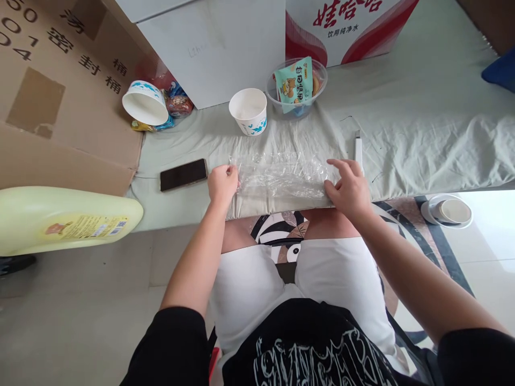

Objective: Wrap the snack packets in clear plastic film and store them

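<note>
at the near edge of the bed [422, 150] a sheet of clear wrap [281, 177] lies crinkled, with both hands on it. the left hand [222, 183] has a closed grip, its fingers curled and pinching the left end. the right hand [349, 188] has an open grip, its fingers spread flat on the right end, pressing and not holding. i think the step is pulling the wrap smooth. a next move would call for a soft, even pull, as thin wrap sticks to itself. just left of it lies a dark phone [183, 174]. farther back an upright paper cup [248, 111] looks empty. beside it a clear bowl [322, 80] holds a green snack packet [293, 83]. far left, a second paper cup [145, 102] lies tipped over and looks empty.
</note>
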Demonstrator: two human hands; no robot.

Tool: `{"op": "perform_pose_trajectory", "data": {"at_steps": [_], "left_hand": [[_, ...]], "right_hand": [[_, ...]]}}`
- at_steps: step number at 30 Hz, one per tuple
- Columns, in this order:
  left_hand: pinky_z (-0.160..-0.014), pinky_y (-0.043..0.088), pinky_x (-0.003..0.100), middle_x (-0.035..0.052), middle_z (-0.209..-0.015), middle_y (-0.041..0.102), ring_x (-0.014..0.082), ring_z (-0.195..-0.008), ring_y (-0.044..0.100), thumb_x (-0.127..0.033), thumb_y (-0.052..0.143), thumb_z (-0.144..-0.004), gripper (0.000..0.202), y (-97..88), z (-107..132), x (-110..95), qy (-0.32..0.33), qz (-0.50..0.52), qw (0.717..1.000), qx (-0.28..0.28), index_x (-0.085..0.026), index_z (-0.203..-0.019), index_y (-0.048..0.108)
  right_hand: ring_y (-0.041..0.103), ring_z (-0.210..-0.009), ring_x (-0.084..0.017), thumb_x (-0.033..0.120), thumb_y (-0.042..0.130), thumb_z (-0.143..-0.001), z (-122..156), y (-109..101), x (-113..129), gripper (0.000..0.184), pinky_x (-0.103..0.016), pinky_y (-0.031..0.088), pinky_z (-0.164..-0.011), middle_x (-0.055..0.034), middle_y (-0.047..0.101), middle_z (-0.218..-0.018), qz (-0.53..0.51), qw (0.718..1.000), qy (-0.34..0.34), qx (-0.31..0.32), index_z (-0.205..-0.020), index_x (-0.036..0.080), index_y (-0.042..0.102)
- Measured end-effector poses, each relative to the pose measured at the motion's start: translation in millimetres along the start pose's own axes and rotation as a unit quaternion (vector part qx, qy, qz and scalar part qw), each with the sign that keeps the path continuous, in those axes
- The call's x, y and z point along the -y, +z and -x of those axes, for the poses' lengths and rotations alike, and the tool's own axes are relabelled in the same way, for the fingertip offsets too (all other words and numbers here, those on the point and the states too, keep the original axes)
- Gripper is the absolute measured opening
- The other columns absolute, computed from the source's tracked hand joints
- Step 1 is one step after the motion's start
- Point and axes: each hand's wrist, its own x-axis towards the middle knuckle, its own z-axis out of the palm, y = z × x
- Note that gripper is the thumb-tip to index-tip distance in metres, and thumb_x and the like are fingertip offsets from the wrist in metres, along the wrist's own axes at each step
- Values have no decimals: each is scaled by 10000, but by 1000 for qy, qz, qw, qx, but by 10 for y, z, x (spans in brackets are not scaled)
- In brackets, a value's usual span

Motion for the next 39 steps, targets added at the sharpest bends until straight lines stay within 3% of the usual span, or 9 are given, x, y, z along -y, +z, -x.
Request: {"op": "perform_pose_trajectory", "data": {"at_steps": [4, 9, 11, 14, 17, 25, 31, 36, 39], "left_hand": [[-868, 498, 362, -8, -578, 571, 251, -763, 657, -222, 688, -863, 91, 5, -109, 60, 17, 4, 999, -35, -239, -813, 613], [-1117, 432, 418, 76, -1048, 595, 300, -1171, 603, -171, 721, -817, 286, 13, -25, 125, 95, 58, 987, -115, -241, -1059, 586], [-1143, 417, 417, 90, -1130, 576, 292, -1203, 580, -176, 684, -837, 219, 25, 75, 82, 178, 44, 976, -116, -230, -1032, 599], [-1119, 441, 435, 101, -1130, 617, 285, -1148, 608, -218, 616, -894, 98, 96, 222, -11, 269, -46, 961, -39, -221, -988, 645], [-1117, 449, 472, 140, -1287, 626, 327, -1238, 599, -276, 595, -924, 210, 222, 294, -27, 270, -130, 954, 1, -211, -1101, 688], [-1155, 437, 490, 178, -1448, 584, 350, -1395, 539, -330, 579, -946, 366, 430, 323, 180, 276, -174, 945, -17, -194, -1269, 684], [-1180, 423, 517, 171, -1487, 576, 358, -1424, 525, -330, 598, -932, 385, 400, 308, 215, 273, -175, 946, -12, -208, -1287, 683], [-1207, 395, 548, 195, -1457, 597, 375, -1435, 514, -359, 643, -895, 451, 251, 522, 230, 324, -139, 934, -61, -169, -1303, 658], [-1226, 389, 516, 149, -1435, 643, 348, -1440, 522, -402, 719, -862, 517, 249, 833, 143, 450, -135, 881, 54, -195, -1329, 639]], "right_hand": [[540, -567, -118, 208, 536, -856, 41, -25, -26, 401, -340, 426, -481, -114, 637, -1306, 93, 994, -51, 34, -1194, 300, 731], [659, -776, -183, 180, 519, -855, 77, 4, -61, 377, -303, 398, -490, -102, 658, -1278, 109, 988, -95, 50, -1095, 281, 791], [670, -811, -189, 186, 508, -875, 91, 35, -73, 347, -303, 400, -518, -91, 689, -1224, 109, 987, -105, 52, -1021, 271, 811], [671, -833, -188, 190, 505, -898, 122, 80, -64, 340, -307, 417, -577, -75, 725, -1140, 119, 987, -99, 45, -1003, 262, 821], [677, -869, -196, 176, 517, -888, 163, 114, -35, 334, -309, 453, -645, -76, 734, -1105, 128, 987, -89, 29, -1030, 242, 812], [685, -999, -250, 216, 488, -950, 209, 88, 148, 281, -391, 534, -868, -110, 714, -1108, 82, 991, -81, -72, -1081, 217, 737], [563, -1369, -340, 370, 640, -958, 198, 102, 350, 419, -512, 434, -1124, -112, 649, -1461, 94, 954, -249, 137, -1346, 211, 659], [594, -1346, -319, 272, 626, -961, 302, 36, 251, 425, -485, 492, -1043, -95, 655, -1467, 141, 945, -234, 179, -1382, 219, 643], [662, -1241, -310, 179, 573, -952, 396, -64, 366, 365, -442, 532, -922, -89, 707, -1393, 156, 955, -185, 172, -1294, 222, 693]]}}
